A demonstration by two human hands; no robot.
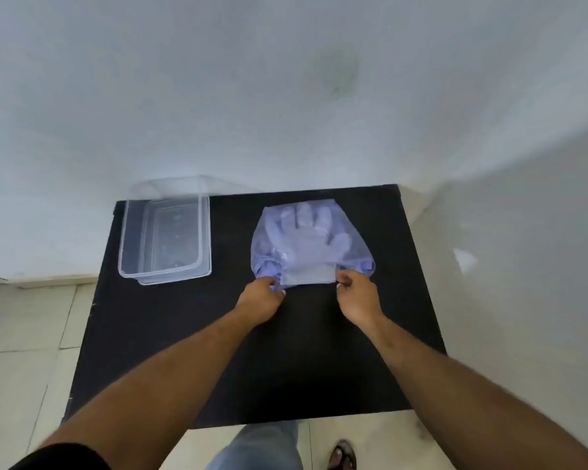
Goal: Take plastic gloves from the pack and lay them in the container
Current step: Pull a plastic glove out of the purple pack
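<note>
Extraction step: the left hand (263, 293) and right hand (355, 288) are pinching the near edge of the pack (306, 242) at frame centre-right, gloves (308, 232) lying inside. The container (165, 232), centre-left, is standing empty. Next move likely calls for pulling gloves free, then carrying them left across open black table (286, 368).

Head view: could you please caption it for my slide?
Both hands pinch the glove pack's near edge; clear container sits empty.
</note>
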